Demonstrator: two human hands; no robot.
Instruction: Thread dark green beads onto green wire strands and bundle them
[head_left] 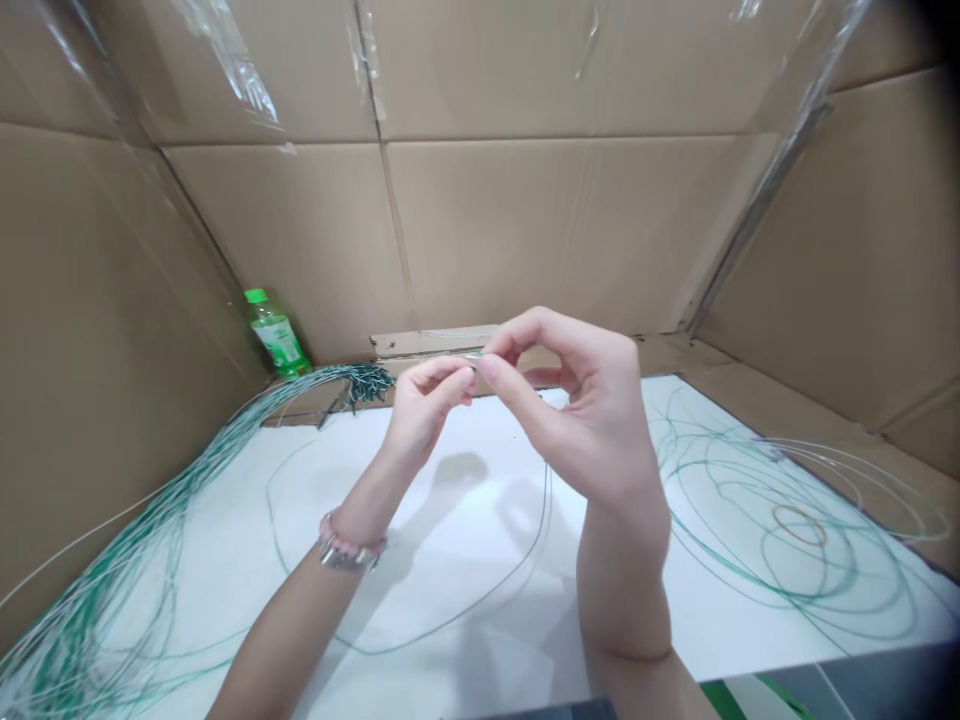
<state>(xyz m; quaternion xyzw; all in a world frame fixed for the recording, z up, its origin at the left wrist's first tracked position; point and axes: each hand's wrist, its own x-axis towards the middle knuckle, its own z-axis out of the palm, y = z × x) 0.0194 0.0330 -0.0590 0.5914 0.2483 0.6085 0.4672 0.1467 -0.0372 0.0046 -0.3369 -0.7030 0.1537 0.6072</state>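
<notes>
Hands (589, 418) well inside cardboard sidewalls (840, 270)

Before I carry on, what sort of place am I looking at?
Likely a makeshift work booth: taped cardboard panels stand around a white surface, with a bundle of green strands at left and loose coils at right.

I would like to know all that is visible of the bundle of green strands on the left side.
The bundle is loose and thick, made of many thin green and whitish strands that look like wire or cord; the exact material is unclear. It curves from the near left corner, beside the cardboard wall, toward the green bottle. Its far end gathers into a dark, tangled tuft. Nearer, some strands spread in loose loops over the white sheet.
</notes>
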